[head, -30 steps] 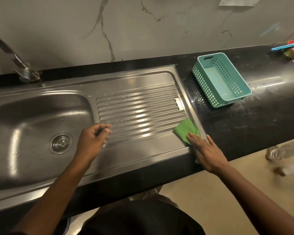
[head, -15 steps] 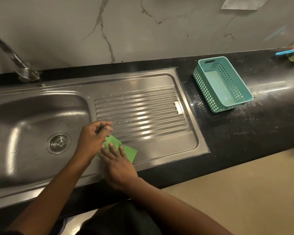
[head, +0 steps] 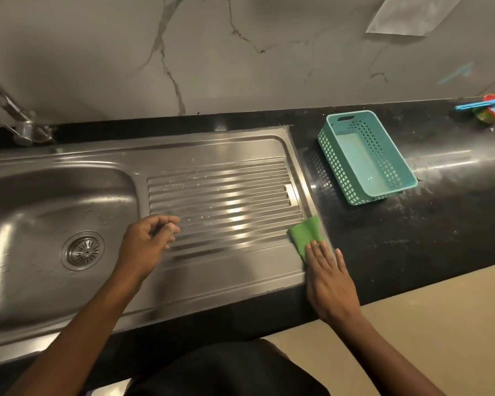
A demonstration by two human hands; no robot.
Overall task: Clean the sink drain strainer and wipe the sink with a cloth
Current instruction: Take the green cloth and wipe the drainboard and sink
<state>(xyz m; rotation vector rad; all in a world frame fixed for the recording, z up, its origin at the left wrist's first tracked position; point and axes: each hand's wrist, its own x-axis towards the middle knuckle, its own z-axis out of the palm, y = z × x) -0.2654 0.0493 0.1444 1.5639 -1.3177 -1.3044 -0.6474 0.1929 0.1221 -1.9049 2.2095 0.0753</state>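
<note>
A stainless steel sink (head: 26, 224) with a ribbed drainboard (head: 226, 195) fills the left and middle. The round metal drain strainer (head: 83, 250) sits in the basin floor. A green cloth (head: 305, 234) lies at the drainboard's right front edge, pressed flat under the fingers of my right hand (head: 330, 281). My left hand (head: 146, 244) rests at the drainboard's left end beside the basin, fingers loosely curled, holding nothing visible.
A teal perforated basket (head: 366, 155) stands on the black countertop (head: 412, 238) right of the sink. A red and green item with a blue stick (head: 492, 110) sits at the far right. The tap (head: 15, 115) rises at the back left.
My right hand has swept the green cloth from beside my left hand to the drainboard's right edge. My left hand has barely moved.
</note>
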